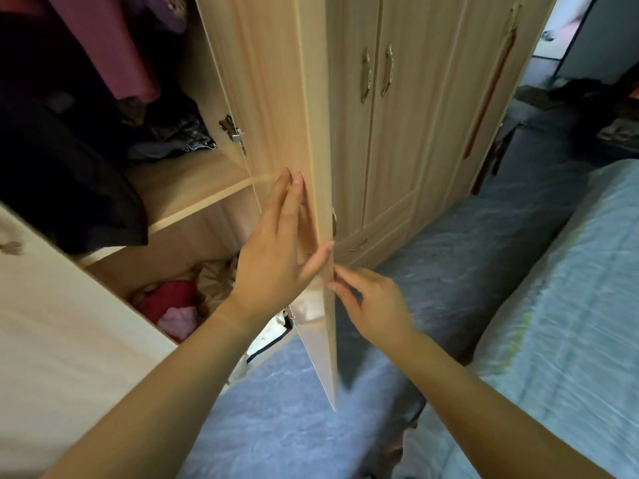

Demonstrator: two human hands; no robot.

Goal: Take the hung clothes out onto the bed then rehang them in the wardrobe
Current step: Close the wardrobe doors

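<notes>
A light wooden wardrobe door (276, 98) stands open edge-on in front of me. My left hand (280, 250) lies flat with straight fingers on the door's inner face. My right hand (373, 305) touches the door's outer edge with its fingertips, fingers slightly bent. Inside the wardrobe at the upper left hang dark clothes (52, 150) and a mauve garment (114, 53). The bed (570, 305), covered in pale blue, is at the right.
A second open door (62, 323) is at the lower left. Crumpled clothes (173, 136) lie on the inner shelf, red and pink fabric (173, 305) in the bottom compartment. Closed wardrobe doors with brass handles (377, 74) stand beyond. A narrow floor strip (466, 254) runs between wardrobe and bed.
</notes>
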